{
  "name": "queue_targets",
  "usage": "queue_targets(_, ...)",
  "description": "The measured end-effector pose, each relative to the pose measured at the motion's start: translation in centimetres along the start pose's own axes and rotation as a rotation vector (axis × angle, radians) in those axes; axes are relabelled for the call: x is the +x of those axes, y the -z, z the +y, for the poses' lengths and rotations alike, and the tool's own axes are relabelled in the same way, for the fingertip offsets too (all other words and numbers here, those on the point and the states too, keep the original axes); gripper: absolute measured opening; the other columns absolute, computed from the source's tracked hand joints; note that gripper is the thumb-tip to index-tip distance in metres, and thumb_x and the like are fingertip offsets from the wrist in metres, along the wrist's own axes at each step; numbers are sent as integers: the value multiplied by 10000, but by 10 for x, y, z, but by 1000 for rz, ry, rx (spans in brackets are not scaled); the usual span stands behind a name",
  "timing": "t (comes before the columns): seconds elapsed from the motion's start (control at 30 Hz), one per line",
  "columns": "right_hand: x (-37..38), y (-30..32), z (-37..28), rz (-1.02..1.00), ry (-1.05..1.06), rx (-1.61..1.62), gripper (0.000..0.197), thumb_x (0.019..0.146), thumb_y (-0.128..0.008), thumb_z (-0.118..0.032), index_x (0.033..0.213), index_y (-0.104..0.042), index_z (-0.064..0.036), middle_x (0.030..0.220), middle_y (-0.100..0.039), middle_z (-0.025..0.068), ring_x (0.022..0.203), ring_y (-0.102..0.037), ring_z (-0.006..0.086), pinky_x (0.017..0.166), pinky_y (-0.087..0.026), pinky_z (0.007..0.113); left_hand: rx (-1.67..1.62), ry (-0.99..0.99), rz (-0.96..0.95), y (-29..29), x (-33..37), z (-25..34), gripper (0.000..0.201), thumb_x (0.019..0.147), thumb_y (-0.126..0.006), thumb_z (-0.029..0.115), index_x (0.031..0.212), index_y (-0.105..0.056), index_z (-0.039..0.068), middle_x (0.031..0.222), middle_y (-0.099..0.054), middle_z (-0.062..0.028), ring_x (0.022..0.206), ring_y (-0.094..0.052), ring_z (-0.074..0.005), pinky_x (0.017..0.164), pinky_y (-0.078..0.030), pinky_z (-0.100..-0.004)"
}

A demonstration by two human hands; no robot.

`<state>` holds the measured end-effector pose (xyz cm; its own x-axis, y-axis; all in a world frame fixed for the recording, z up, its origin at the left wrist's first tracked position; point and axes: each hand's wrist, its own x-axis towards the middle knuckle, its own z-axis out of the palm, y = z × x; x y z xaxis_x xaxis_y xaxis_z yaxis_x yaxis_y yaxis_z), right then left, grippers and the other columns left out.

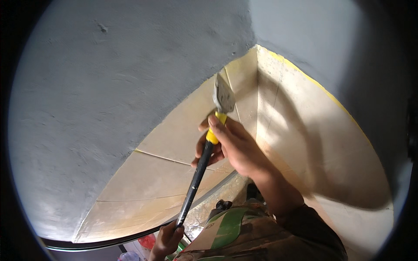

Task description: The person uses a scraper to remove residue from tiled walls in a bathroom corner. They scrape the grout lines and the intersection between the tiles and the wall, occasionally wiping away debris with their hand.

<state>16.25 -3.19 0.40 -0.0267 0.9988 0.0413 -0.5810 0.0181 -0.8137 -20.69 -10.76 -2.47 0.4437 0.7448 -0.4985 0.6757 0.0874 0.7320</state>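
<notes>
Spanning both hands runs a long-handled scraper (196, 178), tilted up and away from the person. The left hand (164, 241) is curled closed around the black handle's lower end; the right hand (239, 145) is partly closed, its thumb on the yellow collar (212, 137), its other fingers loosely bent behind. Just beyond the right hand, I see the smeared metal blade (224, 96) in front of beige tiles (174, 130). Rough grey plaster (104, 108) lies up and left of both hands.

Black handle (195, 182), grey wall (109, 87), beige tiles (174, 139)
</notes>
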Motion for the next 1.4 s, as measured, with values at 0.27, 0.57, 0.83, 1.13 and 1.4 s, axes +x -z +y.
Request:
queue_targets(0.27,-28,7,68,356,348,-47,349,1101,-461,-415,1045,-488,-71,721,-488,51,577,-534,148,579,-540,337,94,-299,59,-76,126,-71,425,1040,-604,298,1338,-579,-4,1197,-668,-271,1143,-650,-410,981,-498,-433)
queue_targets(0.57,-61,3,88,510,530,-764,146,1047,-523,-179,1022,-512,-35,716,-491,17,585,-463,62,472,-378,244,70,-662,-197,-61,147,-24,647,1011,-659,344,1508,-430,-1,1467,-526,-242,1393,-492,-364,1152,-400,-446)
queue_targets(0.83,-69,-54,101,411,506,-1260,257,1007,-612,-141,1170,-548,47,965,-667,264,864,-677,477,696,-535,479,-777,-865,-75,-43,128,40,517,1022,-649,168,1447,-472,-68,1311,-645,-157,1233,-606,-225,1060,-464,-378)
queue_targets(1.13,-72,-60,61,259,496,-1115,225,1013,-606,-103,1181,-578,44,937,-682,161,653,-655,215,570,-507,347,-1041,-908,-41,-31,126,118,242,1068,-585,144,1202,-687,-30,1121,-724,-76,989,-644,-123,898,-524,-301)
queue_targets(1.4,-42,-69,51,37,564,-475,281,1051,-505,-58,1309,-496,52,1193,-567,185,658,-575,115,432,-420,224,-1172,-917,-230,-23,143,129,255,1079,-552,183,1103,-681,-36,978,-705,-103,698,-635,-157,680,-525,-284)
